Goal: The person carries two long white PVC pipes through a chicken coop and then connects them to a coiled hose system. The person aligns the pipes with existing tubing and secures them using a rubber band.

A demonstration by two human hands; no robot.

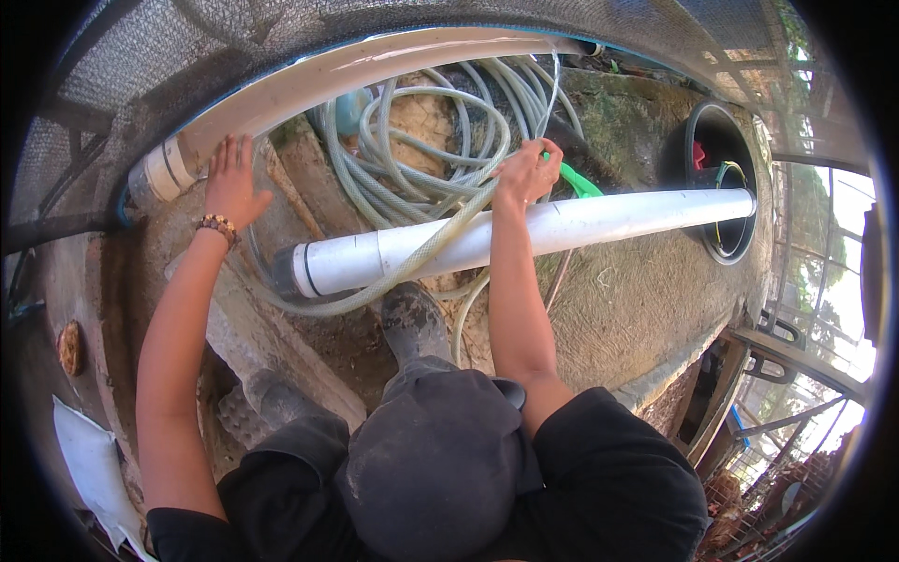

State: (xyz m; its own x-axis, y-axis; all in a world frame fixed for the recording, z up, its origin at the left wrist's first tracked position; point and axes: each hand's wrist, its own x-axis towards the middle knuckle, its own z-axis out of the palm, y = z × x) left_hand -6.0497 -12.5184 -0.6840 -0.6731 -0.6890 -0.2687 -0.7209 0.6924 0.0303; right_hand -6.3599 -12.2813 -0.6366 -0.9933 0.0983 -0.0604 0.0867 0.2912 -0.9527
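Note:
My left hand point(234, 183) is at the left end of a long off-white pipe point(309, 80), fingers stretched out, fingertips at its near edge; whether they touch it I cannot tell. My right hand point(526, 173) is closed round a green plastic piece point(581, 182) that looks like a hose nozzle. From that hand a thin clear streak, apparently water, rises toward the far pipe's right part. A second white pipe point(421, 251) lies nearer me, passing under my right forearm. A clear braided hose point(426, 248) crosses over this pipe, and its coils point(375, 178) lie between the two pipes.
The near pipe's right end rests over a black bucket point(698, 173) lying at the right, with a red item inside. Dark netting point(234, 47) hangs behind the far pipe. My boots point(412, 323) stand among concrete ledges point(272, 328). A white sack point(89, 459) lies lower left.

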